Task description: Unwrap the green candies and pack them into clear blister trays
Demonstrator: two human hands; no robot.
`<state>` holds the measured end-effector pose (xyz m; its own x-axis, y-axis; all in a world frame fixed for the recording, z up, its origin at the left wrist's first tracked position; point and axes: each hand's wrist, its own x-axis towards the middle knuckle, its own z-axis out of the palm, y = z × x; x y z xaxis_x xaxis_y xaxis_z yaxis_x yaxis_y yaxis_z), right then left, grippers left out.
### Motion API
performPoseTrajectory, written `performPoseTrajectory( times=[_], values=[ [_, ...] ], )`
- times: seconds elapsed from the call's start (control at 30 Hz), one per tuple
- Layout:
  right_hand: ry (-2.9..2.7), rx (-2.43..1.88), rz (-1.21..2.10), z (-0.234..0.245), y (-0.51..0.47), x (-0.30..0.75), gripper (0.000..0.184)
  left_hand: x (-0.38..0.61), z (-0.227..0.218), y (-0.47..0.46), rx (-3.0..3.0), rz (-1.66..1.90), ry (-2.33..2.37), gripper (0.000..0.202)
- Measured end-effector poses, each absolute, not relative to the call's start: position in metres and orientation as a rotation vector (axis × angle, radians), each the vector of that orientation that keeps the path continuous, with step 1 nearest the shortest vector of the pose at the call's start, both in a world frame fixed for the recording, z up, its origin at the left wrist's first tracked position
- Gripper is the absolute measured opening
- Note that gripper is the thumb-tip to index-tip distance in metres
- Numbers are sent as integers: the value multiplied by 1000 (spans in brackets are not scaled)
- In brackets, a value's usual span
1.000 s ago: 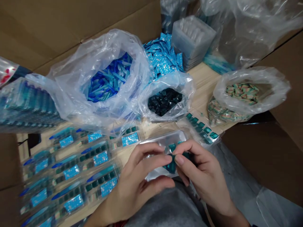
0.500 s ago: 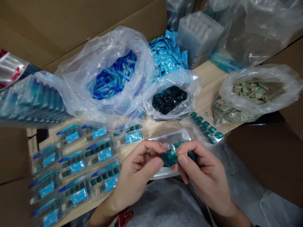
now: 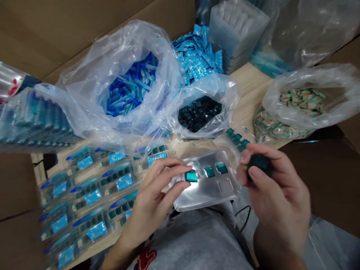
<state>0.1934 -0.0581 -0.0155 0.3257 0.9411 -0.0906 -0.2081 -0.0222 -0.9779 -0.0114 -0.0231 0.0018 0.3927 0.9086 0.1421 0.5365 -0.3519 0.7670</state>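
So, what does the head view give me?

Well, I see a clear plastic tray (image 3: 206,198) at the near edge of a wooden table (image 3: 250,88). Three teal square pieces (image 3: 209,171) sit in a row across it, and a lower recess looks unfilled, though glare makes that hard to judge.

And the fingers?

On the left hand (image 3: 152,191), the fingers (image 3: 168,174) are narrowed, pinching the leftmost piece (image 3: 191,176) at the tray's left end. The right hand (image 3: 277,191) is curled shut around a dark teal clump (image 3: 259,164), just right of the tray and not touching it.

How much is left?

Filled blister packs (image 3: 92,183) lie in rows to the left, I'd judge those finished. Farther off, a plastic bag of dark teal pieces (image 3: 199,112) and a bag of blue pieces (image 3: 131,88) still look full.
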Motion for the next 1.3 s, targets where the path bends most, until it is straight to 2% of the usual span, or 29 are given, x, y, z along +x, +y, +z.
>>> performPoseTrajectory(
  times=[0.13, 0.27, 0.73, 0.93, 1.1, 1.3],
  values=[
    [-723, -1272, 1084, -22, -62, 206, 38, -11, -5, -19, 2253, 576, 1191, 25],
    [-705, -1264, 1151, -28, -66, 208, 42, -3, -5, -21, 2435, 514, 1107, 25],
    [-715, -1205, 1212, -32, -60, 209, 37, 3, -25, -27, 2664, 514, 1041, 28],
    [-742, -993, 1442, -31, -59, 199, 38, -2, -20, -20, 2572, 477, 1018, 28],
    [-863, -857, 1602, -23, -58, 182, 44, -9, -5, -19, 2279, 680, 1123, 33],
    [-1051, -922, 1640, -16, -62, 175, 60, -4, 5, -22, 2403, 830, 1034, 21]
  ],
)
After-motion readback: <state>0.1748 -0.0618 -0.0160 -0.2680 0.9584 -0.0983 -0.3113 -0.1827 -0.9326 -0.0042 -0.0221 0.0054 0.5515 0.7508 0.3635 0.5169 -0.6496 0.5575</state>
